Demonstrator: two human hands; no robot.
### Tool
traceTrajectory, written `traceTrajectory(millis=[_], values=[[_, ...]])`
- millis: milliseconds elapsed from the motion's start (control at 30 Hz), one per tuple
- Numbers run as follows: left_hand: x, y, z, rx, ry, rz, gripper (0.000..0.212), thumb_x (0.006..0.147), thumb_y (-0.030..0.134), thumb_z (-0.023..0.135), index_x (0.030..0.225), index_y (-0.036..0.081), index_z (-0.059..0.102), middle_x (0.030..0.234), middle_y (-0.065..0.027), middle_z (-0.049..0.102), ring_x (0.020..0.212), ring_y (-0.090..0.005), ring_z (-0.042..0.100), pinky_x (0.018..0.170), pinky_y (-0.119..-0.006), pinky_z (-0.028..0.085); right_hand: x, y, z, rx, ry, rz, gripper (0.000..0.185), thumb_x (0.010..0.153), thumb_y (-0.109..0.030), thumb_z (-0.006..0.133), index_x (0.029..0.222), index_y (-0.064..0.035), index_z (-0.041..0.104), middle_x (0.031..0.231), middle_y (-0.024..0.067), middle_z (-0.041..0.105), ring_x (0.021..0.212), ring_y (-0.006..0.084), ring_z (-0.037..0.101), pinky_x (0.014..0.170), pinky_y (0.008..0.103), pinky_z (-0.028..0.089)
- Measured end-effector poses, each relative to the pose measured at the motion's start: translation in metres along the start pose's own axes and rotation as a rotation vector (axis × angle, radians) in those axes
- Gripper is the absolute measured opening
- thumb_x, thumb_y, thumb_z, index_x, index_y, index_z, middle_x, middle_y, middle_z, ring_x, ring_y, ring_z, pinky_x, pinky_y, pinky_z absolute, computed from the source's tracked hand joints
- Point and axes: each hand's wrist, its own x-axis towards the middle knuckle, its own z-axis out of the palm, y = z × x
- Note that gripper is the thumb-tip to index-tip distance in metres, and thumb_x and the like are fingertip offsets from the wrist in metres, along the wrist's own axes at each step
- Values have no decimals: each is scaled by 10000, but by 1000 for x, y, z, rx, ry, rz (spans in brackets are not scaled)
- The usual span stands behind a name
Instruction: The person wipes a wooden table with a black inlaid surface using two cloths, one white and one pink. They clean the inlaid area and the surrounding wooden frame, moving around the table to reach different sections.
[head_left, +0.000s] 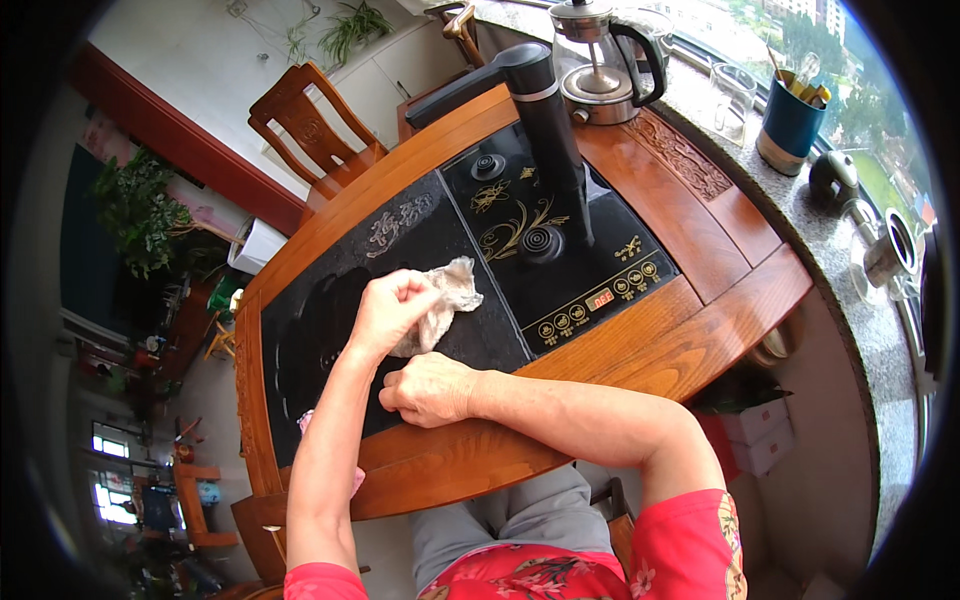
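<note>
A crumpled greyish-white cloth (454, 289) lies over the black inset panel (300, 322) of a wooden tea table. My left hand (394, 311) pinches it near the middle, thumb against fingers. Closer to me, my right hand (431, 388) is curled into a fist at the panel's near edge, and nothing shows in it. Its palm side is hidden. Wet-looking streaks mark the dark surface left of my left hand. Part of a pink cloth (304, 421) shows beside my left forearm, which covers the rest.
A black induction hob with a lit display (600, 298) fills the panel's right half. On it stands a tall black water dispenser (559, 150) with a side arm. Behind are a glass kettle (600, 82) and a blue cup of tools (793, 124) on the granite sill. A wooden chair (315, 127) stands beyond.
</note>
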Motion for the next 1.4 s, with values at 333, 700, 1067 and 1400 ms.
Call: traceTrajectory(millis=[333, 700, 1067, 1400], values=[[14, 8, 35, 451, 45, 292, 486, 753, 180, 823, 1188, 36, 658, 989, -66, 637, 816, -149, 609, 765, -304, 531, 4, 12, 11, 46, 100, -61, 29, 715, -76, 651, 720, -50, 664, 758, 150, 684, 760, 374, 671, 699, 482, 528], [27, -1, 35, 551, 205, 264, 375, 701, 304, 846, 944, 63, 694, 967, -110, 623, 890, -292, 649, 759, -391, 522, 3, 11, 10, 77, 61, 23, 41, 716, -60, 645, 745, -52, 671, 784, 171, 694, 775, 374, 685, 712, 483, 538], [83, 9, 67, 282, 208, 540, 137, 807, 45, 741, 944, 46, 739, 786, -26, 623, 658, -102, 588, 622, -255, 486, 4, 8, 5, 97, 102, 98, 196, 762, -66, 634, 952, -34, 670, 909, 211, 691, 878, 408, 664, 771, 481, 554], [54, 11, 59, 613, -106, 776, 261, 875, 144, 677, 1130, 135, 733, 979, -68, 597, 954, -258, 581, 830, -379, 472, 2, 13, 11, 116, 156, -1, 221, 711, -15, 620, 923, -35, 679, 891, 198, 695, 887, 401, 665, 765, 480, 545]])
